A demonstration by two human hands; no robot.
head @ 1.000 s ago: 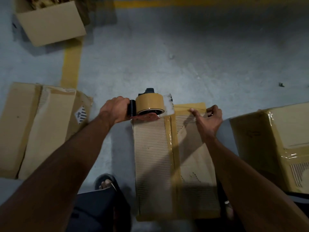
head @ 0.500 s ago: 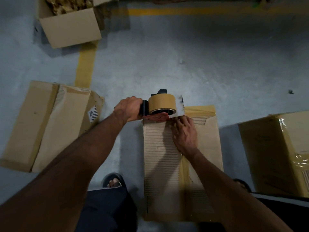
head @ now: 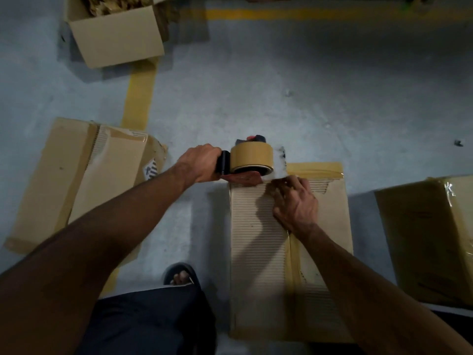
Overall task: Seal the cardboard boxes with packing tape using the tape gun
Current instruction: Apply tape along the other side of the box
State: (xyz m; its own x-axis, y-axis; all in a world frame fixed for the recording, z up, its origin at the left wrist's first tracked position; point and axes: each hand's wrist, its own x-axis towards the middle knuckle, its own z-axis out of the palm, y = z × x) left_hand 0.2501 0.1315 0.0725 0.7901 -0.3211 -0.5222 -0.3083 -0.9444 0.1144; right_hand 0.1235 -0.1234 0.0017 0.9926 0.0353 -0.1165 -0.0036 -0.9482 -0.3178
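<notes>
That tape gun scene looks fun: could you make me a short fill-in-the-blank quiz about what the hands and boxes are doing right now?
1. The tape gun is gripped by the ____ hand.
2. The right hand presses down on the ____ box, near its far edge.
3. The roll of tape on the gun is ____ in colour.
4. The box at the far left corner stands ____, showing its contents.

Missing words: left; middle; brown; open

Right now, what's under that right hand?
The right hand presses on the middle box, over its taped centre seam. The tape end beneath the fingers is hidden.
</notes>
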